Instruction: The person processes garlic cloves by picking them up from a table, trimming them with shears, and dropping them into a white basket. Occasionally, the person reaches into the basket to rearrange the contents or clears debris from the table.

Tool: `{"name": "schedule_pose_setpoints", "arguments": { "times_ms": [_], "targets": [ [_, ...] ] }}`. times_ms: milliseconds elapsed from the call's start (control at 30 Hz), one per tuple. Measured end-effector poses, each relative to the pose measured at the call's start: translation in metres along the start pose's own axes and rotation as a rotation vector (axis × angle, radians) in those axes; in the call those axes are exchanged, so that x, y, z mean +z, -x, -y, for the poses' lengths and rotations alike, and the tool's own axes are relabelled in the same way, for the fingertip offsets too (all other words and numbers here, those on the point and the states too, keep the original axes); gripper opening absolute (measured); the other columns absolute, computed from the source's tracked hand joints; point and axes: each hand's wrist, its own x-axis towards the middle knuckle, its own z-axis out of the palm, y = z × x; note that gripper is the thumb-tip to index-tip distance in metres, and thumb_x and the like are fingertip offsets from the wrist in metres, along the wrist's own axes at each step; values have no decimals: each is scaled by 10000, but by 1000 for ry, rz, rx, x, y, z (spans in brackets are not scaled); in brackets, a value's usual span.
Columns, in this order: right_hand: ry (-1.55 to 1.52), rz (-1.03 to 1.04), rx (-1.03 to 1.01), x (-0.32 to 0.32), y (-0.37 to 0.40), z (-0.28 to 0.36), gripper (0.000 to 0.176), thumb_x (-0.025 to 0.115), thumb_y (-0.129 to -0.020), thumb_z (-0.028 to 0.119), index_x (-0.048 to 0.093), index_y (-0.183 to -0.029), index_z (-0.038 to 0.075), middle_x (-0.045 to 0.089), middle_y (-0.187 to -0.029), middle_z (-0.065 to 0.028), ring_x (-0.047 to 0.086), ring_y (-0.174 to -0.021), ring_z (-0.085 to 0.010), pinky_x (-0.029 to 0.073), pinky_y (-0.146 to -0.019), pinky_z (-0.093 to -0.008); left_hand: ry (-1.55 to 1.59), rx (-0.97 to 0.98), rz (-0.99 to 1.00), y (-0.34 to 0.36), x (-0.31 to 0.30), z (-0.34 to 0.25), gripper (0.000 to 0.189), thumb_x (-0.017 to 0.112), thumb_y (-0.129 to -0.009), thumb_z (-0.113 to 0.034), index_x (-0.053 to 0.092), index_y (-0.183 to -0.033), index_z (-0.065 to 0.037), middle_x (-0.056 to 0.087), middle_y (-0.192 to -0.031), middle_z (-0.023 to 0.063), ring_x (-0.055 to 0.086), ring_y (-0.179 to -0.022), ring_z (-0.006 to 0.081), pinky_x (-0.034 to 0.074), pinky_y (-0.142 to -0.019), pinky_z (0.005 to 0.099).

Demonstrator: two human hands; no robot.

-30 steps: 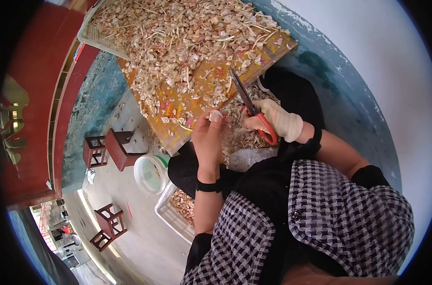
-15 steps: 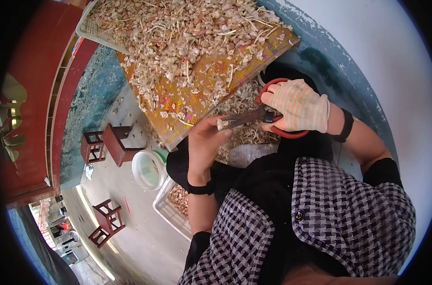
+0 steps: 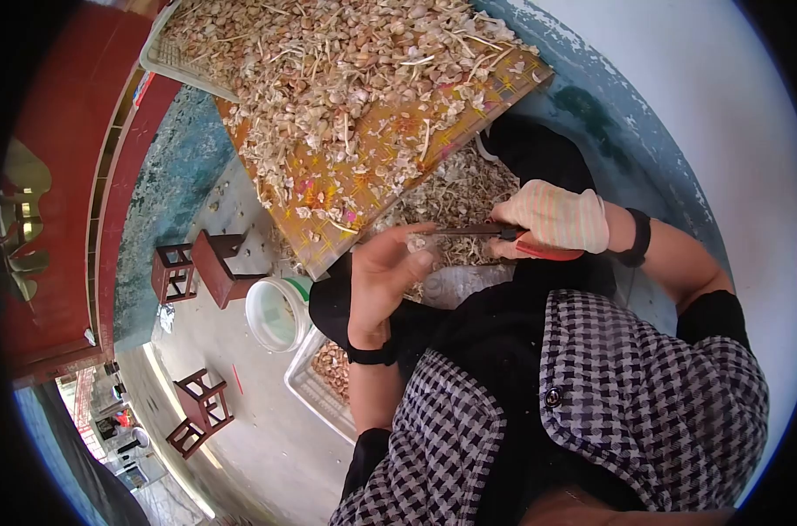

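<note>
My right hand [image 3: 552,219], in a striped cotton glove, is closed around the red handles of a pair of scissors [image 3: 473,231]. Their dark blades point left and are seen nearly edge-on. At the blade tips, my bare left hand [image 3: 385,273] pinches a small pale piece of garlic [image 3: 420,242] between thumb and forefinger; the fingers partly cover it. Just beyond my hands, a heap of garlic cloves [image 3: 328,83], dry skins and cut stalks covers much of a patterned yellow-brown board [image 3: 381,188].
Below the board lies a pile of garlic trimmings [image 3: 455,197]. Near my left forearm stand a white bucket [image 3: 271,314] and a white basket [image 3: 306,386] with cloves. Brown stools [image 3: 201,399] are on the floor at left. A blue-and-white wall [image 3: 661,131] rises at right.
The scissors' handles were spread apart and now appear together, with the blades turned edge-on. My right hand has shifted slightly lower. My left hand has turned, its fingers reaching further right.
</note>
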Motion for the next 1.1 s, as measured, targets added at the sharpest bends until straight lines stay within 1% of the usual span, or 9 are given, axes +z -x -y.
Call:
{"name": "schedule_pose_setpoints", "arguments": {
  "times_ms": [133,267,433,700,733,867,1000,1033,1100],
  "targets": [
    [-608,-270,252,9,-11,3,283,693,-828,297,653,-832,17,629,-687,-130,641,-614,-247,504,-592,-343,-25,-62,-31,-7,-1,12,348,597,-931,-86,564,-1259,22,683,-928,75,590,-715,87,467,-644,226],
    [-236,-368,-71,20,-43,18,275,717,-795,235,625,-950,27,632,-745,-150,636,-683,-247,489,-645,-349,-64,-56,-19,-15,-2,30,374,502,-997,-162,499,-1316,32,668,-886,104,613,-711,131,480,-625,258],
    [-573,-280,-53,31,-74,15,286,714,-739,164,626,-963,10,632,-787,-195,624,-703,-316,480,-648,-370,57,25,-178,-13,5,43,383,452,-1024,-204,475,-1313,46,657,-911,142,658,-772,197,552,-685,316],
    [-398,-181,57,52,-97,22,305,718,-686,142,629,-952,22,653,-826,-173,654,-803,-344,515,-682,-383,297,79,-510,-15,5,78,236,480,-990,-61,558,-1193,31,659,-1052,95,644,-931,169,540,-813,319],
    [-225,-334,-121,57,-99,21,338,726,-662,141,630,-969,38,655,-887,-163,645,-840,-358,521,-698,-400,325,67,-529,-18,0,82,228,480,-983,-39,563,-1185,27,659,-1056,89,638,-947,163,530,-834,315],
    [-113,-294,-209,65,-122,22,350,746,-648,171,640,-958,48,654,-899,-158,641,-852,-364,519,-710,-412,805,-51,-481,-30,-26,85,327,463,-1009,-303,586,-1150,-35,649,-1014,69,615,-903,168,492,-801,280],
    [-239,-264,-103,37,-167,26,275,743,-695,209,667,-909,55,667,-844,-169,653,-792,-354,511,-706,-421,907,-227,-360,-51,-74,63,305,401,-1013,-295,587,-1014,-52,623,-885,55,559,-642,122,400,-441,174],
    [-256,-349,-37,27,-186,21,261,736,-712,229,680,-907,65,669,-828,-170,656,-773,-348,509,-705,-421,808,-201,-446,-60,-87,60,282,435,-1011,-307,562,-948,-64,541,-759,13,410,-512,79,223,-328,176],
    [-191,-494,40,9,-234,3,261,725,-733,260,694,-923,85,671,-812,-169,660,-758,-342,509,-703,-420,408,-193,-586,-85,-109,36,258,467,-1004,-256,569,-888,-49,457,-654,-15,345,-485,50,232,-351,187]
  ]
}}
